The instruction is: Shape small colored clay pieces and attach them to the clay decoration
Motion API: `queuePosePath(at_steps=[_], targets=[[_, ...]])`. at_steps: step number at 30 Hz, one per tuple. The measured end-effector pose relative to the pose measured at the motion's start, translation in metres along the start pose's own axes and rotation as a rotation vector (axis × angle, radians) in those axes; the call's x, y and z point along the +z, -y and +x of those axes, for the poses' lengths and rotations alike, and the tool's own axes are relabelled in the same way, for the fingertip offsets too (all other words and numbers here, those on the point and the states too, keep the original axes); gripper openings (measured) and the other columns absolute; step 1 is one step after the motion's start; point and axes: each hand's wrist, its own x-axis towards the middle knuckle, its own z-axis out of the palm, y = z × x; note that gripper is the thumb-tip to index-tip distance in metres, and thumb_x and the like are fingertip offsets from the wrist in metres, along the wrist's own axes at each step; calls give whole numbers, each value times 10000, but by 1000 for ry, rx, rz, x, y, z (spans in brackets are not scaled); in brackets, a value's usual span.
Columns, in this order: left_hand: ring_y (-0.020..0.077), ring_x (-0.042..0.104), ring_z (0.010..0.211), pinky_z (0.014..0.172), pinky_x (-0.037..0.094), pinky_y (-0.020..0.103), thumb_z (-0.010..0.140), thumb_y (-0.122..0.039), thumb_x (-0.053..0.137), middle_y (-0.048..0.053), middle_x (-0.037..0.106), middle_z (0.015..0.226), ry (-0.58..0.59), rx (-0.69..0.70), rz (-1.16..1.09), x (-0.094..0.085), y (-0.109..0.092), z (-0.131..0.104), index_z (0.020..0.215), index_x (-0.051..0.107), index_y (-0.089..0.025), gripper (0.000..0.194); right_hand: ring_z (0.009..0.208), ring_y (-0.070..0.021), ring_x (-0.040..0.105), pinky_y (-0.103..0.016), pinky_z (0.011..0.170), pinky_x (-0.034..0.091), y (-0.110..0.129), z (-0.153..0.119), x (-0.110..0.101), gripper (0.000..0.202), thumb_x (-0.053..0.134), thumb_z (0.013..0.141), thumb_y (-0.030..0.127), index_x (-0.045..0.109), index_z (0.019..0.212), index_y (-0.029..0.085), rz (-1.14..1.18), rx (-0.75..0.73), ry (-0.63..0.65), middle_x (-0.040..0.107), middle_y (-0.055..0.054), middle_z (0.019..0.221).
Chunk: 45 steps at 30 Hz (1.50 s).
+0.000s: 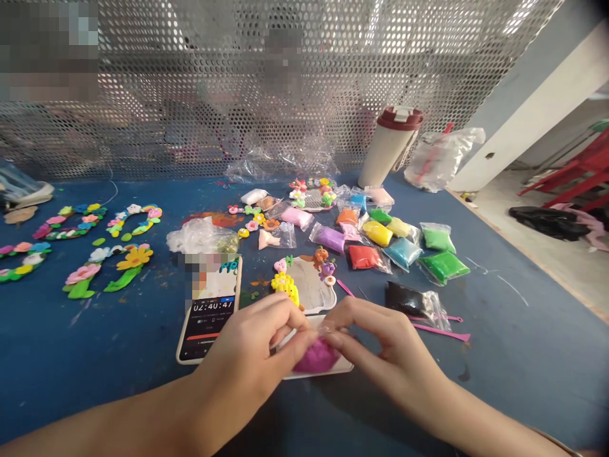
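Between my two hands is a small clear bag of magenta clay (316,359). My left hand (266,343) pinches the bag's top edge from the left, and my right hand (375,339) pinches it from the right, fingertips nearly meeting. Beneath the bag lies a white-rimmed tray (349,367), partly covered by my hands. Just beyond stands a mirror-like plate (309,279) with small clay figures on its rim, among them a yellow curly one (284,289). A phone (209,317) showing a timer lies beside my left hand.
Bagged clay in several colours, including a green bag (445,268) and a black bag (409,301), spreads beyond my right hand near pink modelling tools (442,332). Flower-decorated rings (109,270) lie at left. A tumbler (390,149) stands before the perforated metal panel (200,120).
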Motion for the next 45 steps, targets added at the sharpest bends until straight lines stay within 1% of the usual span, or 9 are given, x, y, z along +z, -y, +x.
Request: queuePosePath(at_steps=[9,14,19,26,33,38,41,43,45], targets=[[95,500,596,546,343,218,938,-149,448,-51,486,713,65,180,146,11,3,-7,741,475,-197,205,642,-103,547,-206,572,426,-2,-2,2,167,514,916,150,581,763,164,-120,-178,3,584,-15,719],[93,497,580,540,343,223,944,-150,441,-51,496,698,-28,232,165,9,5,-9,750,496,-198,208,693,-103,603,-208,641,466,-4,0,-5,133,564,925,215,614,806,184,-33,-109,52,644,-3,757],[88,512,514,481,344,224,979,-293,449,-50,513,640,-80,283,205,7,3,-13,729,540,-201,282,692,-101,586,-206,614,456,-2,-11,-13,122,573,912,157,594,794,184,-75,-247,20,631,-5,761],[94,463,418,416,312,246,987,-245,400,-49,503,569,-222,495,340,16,2,-28,685,499,-213,320,828,-106,611,-204,740,489,5,-15,-26,93,577,910,141,631,967,190,16,-288,227,668,-14,871],[118,624,602,500,423,226,954,-537,392,-12,650,797,-26,360,217,9,-4,-19,924,573,-214,372,740,-113,595,-223,660,446,9,-8,-39,175,467,973,199,641,995,192,-188,-314,318,668,-23,810],[119,565,571,533,396,230,968,-249,413,-7,628,706,202,300,207,1,-13,-23,744,589,-190,290,643,-116,552,-224,601,416,19,-6,-33,207,455,980,238,648,998,167,-316,-424,311,628,-24,704],[120,539,632,595,397,228,962,-271,424,-6,589,709,285,156,-33,-7,-14,-17,733,588,-183,295,685,-105,606,-201,610,439,26,0,-37,207,458,977,201,647,1060,187,-345,-397,338,671,-21,757],[116,510,681,625,392,223,977,-346,419,-17,552,749,284,-10,-257,-13,-9,-8,868,611,-198,265,701,-105,651,-201,620,465,28,11,-45,196,481,964,200,669,1021,201,-369,-412,249,713,-16,784],[120,483,742,652,391,227,970,-398,444,-14,533,874,242,-170,-476,-18,2,2,1223,521,-268,295,669,-116,681,-214,605,494,24,29,-57,172,533,933,230,703,907,214,-390,-365,46,742,-6,780]])
